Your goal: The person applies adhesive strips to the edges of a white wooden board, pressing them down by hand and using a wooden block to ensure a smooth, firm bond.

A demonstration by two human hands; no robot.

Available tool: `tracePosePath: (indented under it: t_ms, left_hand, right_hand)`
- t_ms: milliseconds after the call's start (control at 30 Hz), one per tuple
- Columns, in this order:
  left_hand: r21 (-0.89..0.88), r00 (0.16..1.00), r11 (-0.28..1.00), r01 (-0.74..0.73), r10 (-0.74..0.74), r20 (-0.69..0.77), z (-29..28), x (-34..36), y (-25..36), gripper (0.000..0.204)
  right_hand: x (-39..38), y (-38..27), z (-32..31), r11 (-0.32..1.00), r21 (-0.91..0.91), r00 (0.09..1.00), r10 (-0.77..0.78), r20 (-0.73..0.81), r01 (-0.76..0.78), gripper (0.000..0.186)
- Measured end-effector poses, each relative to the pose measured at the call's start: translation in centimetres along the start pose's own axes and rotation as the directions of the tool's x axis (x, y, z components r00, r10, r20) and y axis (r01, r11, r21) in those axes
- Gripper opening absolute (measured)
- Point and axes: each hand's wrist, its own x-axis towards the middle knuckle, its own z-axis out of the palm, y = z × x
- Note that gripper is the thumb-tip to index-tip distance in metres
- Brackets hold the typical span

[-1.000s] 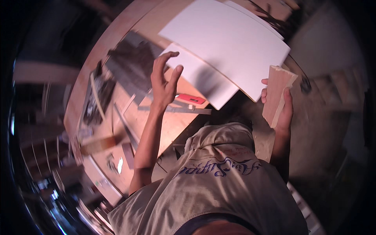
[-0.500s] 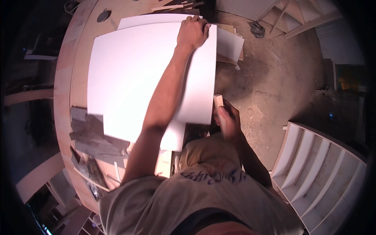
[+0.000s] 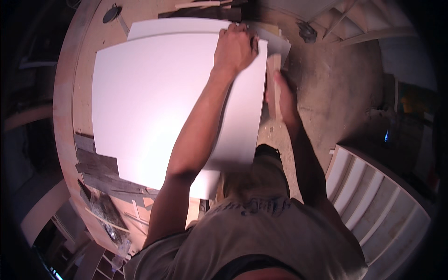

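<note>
A large white panel [image 3: 149,79] lies on top of another white panel [image 3: 179,25], whose far edge shows beyond it. My left hand [image 3: 235,48] rests on the upper panel near its far right corner, fingers curled over the edge and gripping it. In my right hand [image 3: 288,98] is a long, pale wooden block [image 3: 274,86], held upright alongside the panel's right edge. Its thumb lies on the near face, while the other fingers are mostly hidden behind the block. Whether the block touches the edge is hard to tell.
Under the panels is a wooden workbench [image 3: 65,100], with dark scrap boards [image 3: 100,165] and offcuts at its near left. A round dark disc [image 3: 111,14] sits at the far left. A white shelf unit [image 3: 359,186] stands on the floor [image 3: 326,100] at right.
My right hand has moved the wooden block away from me along the panel's right edge. My left hand keeps its grip at the corner. The view has shifted slightly.
</note>
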Motion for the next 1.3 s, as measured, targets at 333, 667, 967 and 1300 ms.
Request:
tracePosePath:
  t_ms: [333,667,967,1300]
  left_hand:
    - [-0.01,0.998,0.999,0.034,-0.034,0.044,0.1,-0.8,0.8,0.019]
    - [-0.064,0.999,0.997,0.034,-0.035,0.0,-0.6,-0.2,0.9,0.017]
    - [-0.057,0.992,0.998,-0.009,0.001,-0.129,0.6,1.0,0.4,0.018]
    - [-0.29,0.97,0.929,0.231,-0.198,0.138,-1.1,0.7,0.2,0.026]
  right_hand:
    - [0.9,1.0,0.9,0.972,-0.019,0.967,-0.234,-0.097,0.234,0.042]
    - [4.3,-0.3,1.2,0.938,-0.104,0.935,-0.341,-0.094,0.332,0.043]
    - [-2.6,-1.5,-2.7,0.937,-0.344,0.974,0.138,0.182,-0.068,0.044]
    - [-24.3,11.3,-9.1,0.857,-0.511,0.949,0.211,0.233,-0.066,0.03]
